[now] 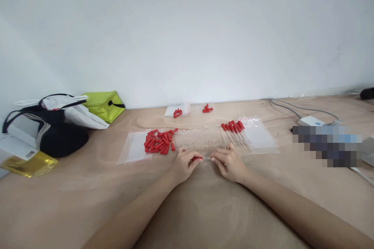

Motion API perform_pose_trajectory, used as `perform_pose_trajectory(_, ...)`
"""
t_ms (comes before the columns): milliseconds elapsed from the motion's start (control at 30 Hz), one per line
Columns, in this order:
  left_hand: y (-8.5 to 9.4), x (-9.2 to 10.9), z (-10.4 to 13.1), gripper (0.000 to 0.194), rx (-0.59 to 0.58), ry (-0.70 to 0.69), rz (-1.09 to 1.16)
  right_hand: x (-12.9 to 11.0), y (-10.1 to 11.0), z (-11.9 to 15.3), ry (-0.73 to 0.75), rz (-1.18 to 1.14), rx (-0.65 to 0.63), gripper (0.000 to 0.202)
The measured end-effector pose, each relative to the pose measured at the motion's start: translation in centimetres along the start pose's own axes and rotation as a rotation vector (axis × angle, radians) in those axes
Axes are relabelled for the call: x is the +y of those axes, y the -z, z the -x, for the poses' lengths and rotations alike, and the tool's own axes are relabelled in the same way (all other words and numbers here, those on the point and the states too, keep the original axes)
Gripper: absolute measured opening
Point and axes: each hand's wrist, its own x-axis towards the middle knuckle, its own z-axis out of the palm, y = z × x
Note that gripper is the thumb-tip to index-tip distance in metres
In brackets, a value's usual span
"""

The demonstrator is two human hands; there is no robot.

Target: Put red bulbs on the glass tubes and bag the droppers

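Observation:
My left hand (184, 165) pinches a small red rubber cap (196, 158) at mid-table. My right hand (229, 163) grips a thin clear tube (206, 158) whose end meets that cap between the two hands. Just beyond my fingers lies a row of bare clear tubes (201, 137). A heap of loose red caps (159, 142) sits to the left of the row. To its right lie several tubes with red caps fitted (233, 127).
Clear zip bags lie at left (134, 147) and right (260, 134), two more with red caps at the back (191, 109). A black-and-white tote (48, 124), a green pouch (103, 105) and a gold packet (30, 164) stand far left. Cables and a white box (311, 120) are at right.

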Motion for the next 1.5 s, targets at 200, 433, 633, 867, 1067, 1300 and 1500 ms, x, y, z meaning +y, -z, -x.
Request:
perform_pose_trajectory(200,-0.2,-0.1,0.2,0.015,-0.011,-0.063,0.0,-0.4,-0.3,-0.1,-0.044,-0.081,-0.054,0.026)
perform_pose_trajectory(433,-0.3,-0.1,0.1,0.014,0.02,-0.106,-0.016,-1.0,-0.5,-0.7,-0.118,-0.161,-0.11,0.026)
perform_pose_trajectory(633,-0.3,-0.2,0.0,0.018,0.02,-0.096,-0.035,-0.9,-0.6,-1.0,-0.132,-0.187,-0.157,0.027)
perform_pose_trajectory(867,0.4,-0.9,0.1,0.016,-0.009,0.01,-0.091,-0.4,0.9,-1.7,0.015,0.162,-0.133,0.021)
perform_pose_trajectory(1067,0.6,-1.2,0.3,0.027,-0.022,0.154,-0.175,4.5,2.0,-2.1,-0.52,0.289,0.116,0.023)
perform_pose_trajectory(1300,0.7,-0.8,0.0,0.018,-0.088,0.178,-0.159,6.8,1.4,-3.0,-0.81,0.418,0.065,0.021)
perform_pose_trajectory(1500,0.7,-0.7,0.2,0.009,-0.095,0.181,-0.186,6.8,0.7,-3.4,-0.81,0.443,0.037,0.021)
